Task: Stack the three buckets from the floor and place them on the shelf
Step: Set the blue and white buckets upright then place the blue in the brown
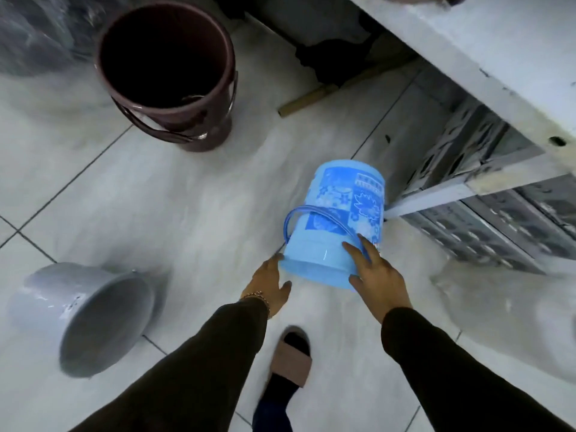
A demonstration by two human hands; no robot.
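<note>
A light blue bucket point(339, 219) with a printed pattern lies on its side on the tiled floor, mouth toward me, its handle swung up. My left hand point(269, 285) grips its rim on the left and my right hand point(378, 279) presses on its rim and wall on the right. A dark maroon bucket point(168, 73) stands upright at the upper left. On the left, a grey bucket point(84, 316) lies on its side with its mouth toward the lower right. The white shelf point(486, 57) runs along the upper right.
Perforated crates point(486, 194) sit under the shelf at the right. A wooden stick point(311, 99) lies on the floor beyond the blue bucket. Plastic-wrapped goods point(34, 35) are at the top left. My sandalled foot point(290, 363) stands between my arms.
</note>
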